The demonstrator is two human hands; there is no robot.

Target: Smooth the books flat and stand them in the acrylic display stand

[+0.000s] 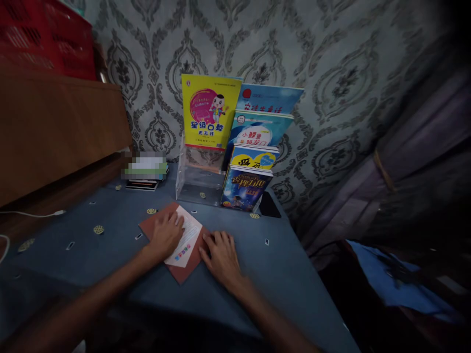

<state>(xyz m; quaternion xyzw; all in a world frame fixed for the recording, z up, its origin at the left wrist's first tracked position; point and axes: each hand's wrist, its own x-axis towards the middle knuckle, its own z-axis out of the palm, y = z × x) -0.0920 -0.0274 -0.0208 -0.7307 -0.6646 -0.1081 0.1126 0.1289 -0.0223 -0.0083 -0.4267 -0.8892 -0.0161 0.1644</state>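
A reddish-brown book (156,221) lies at an angle on the blue tabletop. Across its middle shows a white printed page (189,228) with small text and a row of coloured characters. My left hand (167,235) rests on top, fingers spread over the brown part and reaching onto the white page. On the opposite side, my right hand (221,255) lies with its fingers loosely apart, their tips touching the book's right edge. Neither hand is wrapped round anything.
Behind the book, a clear stand (200,193) holds a yellow workbook (211,113) and several picture books (246,189). A dark phone-like slab (270,205) lies beside it. Farther left are a book stack (143,184), a white cable (47,214) and a wooden cabinet (62,132) under a red basket (69,44).
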